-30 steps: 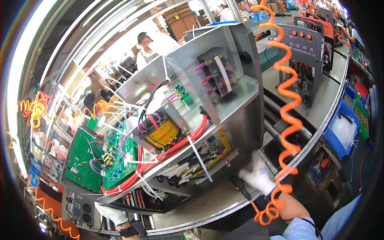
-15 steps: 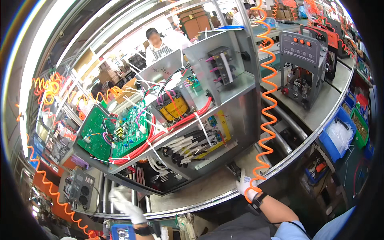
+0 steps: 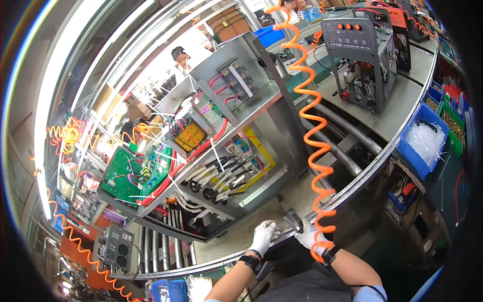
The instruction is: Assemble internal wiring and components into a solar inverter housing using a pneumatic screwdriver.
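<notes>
My right hand point(image 3: 308, 235), in a white glove, is closed round a dark power screwdriver point(image 3: 292, 218) just above the bench edge. The tool's narrow end points away from me, toward the large machine. Beside it, my white-gloved left hand point(image 3: 264, 237) is raised with its fingers curled in; whatever they may pinch is too small to make out. In front of both hands stands the open grey machine cabinet point(image 3: 287, 131), tilted in the view. It shows a green circuit board point(image 3: 121, 173), a yellow-wrapped transformer point(image 3: 188, 138), red cables point(image 3: 204, 147) and white cable ends with black sleeves.
An orange coiled hose point(image 3: 317, 126) hangs in front of my right wrist. Metal rollers point(image 3: 347, 133) run along the conveyor, with another grey machine point(image 3: 349, 38) at the right. Blue bin point(image 3: 420, 156) holds white cable ties; a green bin point(image 3: 450, 123) holds small parts. A person stands behind the cabinet.
My left hand has moved right from the lower left, up beside my right hand. The screwdriver now shows in my right hand, lifted nearer to me. The view has shifted.
</notes>
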The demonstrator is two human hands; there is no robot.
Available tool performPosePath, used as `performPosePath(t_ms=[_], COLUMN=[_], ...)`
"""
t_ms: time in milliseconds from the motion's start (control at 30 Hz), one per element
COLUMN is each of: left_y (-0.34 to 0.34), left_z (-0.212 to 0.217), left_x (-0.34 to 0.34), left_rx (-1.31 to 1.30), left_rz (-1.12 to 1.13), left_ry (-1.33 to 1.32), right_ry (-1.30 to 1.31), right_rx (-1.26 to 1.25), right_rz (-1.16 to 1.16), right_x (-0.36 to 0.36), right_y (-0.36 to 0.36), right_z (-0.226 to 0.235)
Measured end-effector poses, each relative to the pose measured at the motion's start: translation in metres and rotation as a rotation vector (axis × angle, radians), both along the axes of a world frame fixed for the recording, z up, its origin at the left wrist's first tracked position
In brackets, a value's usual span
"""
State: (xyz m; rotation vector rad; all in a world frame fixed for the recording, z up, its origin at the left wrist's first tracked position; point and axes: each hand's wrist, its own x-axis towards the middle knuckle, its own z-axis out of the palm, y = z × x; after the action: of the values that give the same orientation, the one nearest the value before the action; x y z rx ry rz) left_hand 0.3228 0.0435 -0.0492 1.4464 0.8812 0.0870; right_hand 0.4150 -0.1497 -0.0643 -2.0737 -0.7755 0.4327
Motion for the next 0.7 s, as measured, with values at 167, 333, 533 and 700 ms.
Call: performPosePath(t_ms=[167, 333, 533, 700], left_y=[0.014, 0.019, 0.016, 0.003], left_z=[0.020, 0.060, 0.091, 0.135], left_x=[0.003, 0.005, -0.020, -0.023], left_rx=[-0.305, -0.209, 0.457, -0.737], left_rz=[0.349, 0.190, 0.298, 0.239], left_ry=[-0.333, -0.510, -0.239, -0.894], right_ry=[1.141, 1.179, 0.954, 0.387], right_rx=[0.336, 0.171, 0.156, 0.059], right_rz=[0.074, 0.159, 0.192, 0.429], right_x=[-0.022, -0.076, -0.098, -0.096], right_y=[-0.043, -0.071, -0.073, -0.086], right_z=[0.048, 0.089, 0.115, 0.150])
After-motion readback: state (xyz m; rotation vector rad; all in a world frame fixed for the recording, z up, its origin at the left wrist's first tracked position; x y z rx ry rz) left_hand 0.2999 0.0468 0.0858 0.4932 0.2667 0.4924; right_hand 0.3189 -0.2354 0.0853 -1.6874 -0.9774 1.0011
